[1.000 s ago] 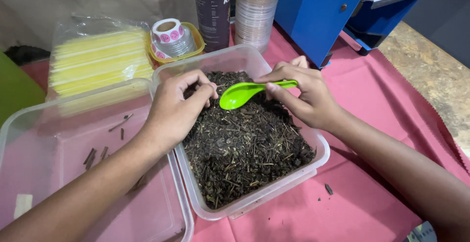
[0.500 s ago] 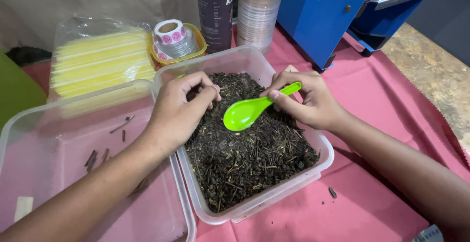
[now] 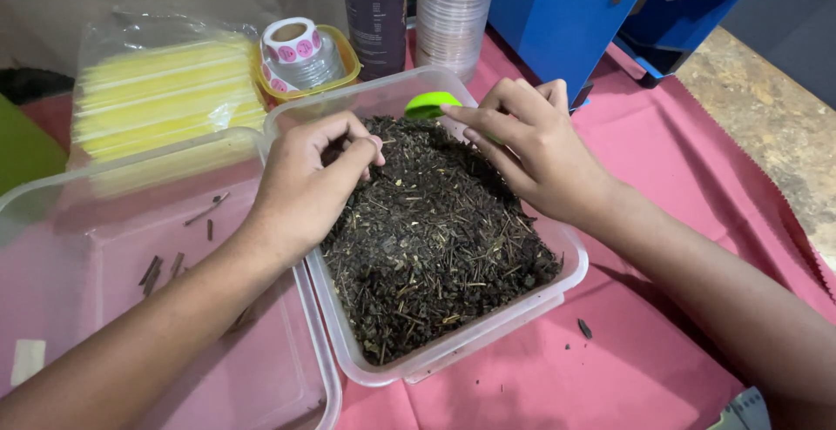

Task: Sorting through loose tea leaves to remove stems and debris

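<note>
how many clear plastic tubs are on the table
2. One tub in the middle holds dark dried leaves, under both hands. The other tub sits touching it on its left, nearly empty with a few twigs.

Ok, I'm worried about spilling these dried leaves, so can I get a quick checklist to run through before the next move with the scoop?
1. Right hand has the green scoop: cannot tell; the hand covers the handle and only the bowl shows at the far rim.
2. Scoop empty: cannot tell; its inside is not visible.
3. Left hand clear of the scoop: ok; it pinches at the dried leaves apart from it.
4. Clear tub flat on the pink cloth: ok.
5. Leaves below the rim: ok at the near side; piled higher at the far side.
6. Cloth clean: not ok; a stray bit lies beside the tub.
</note>
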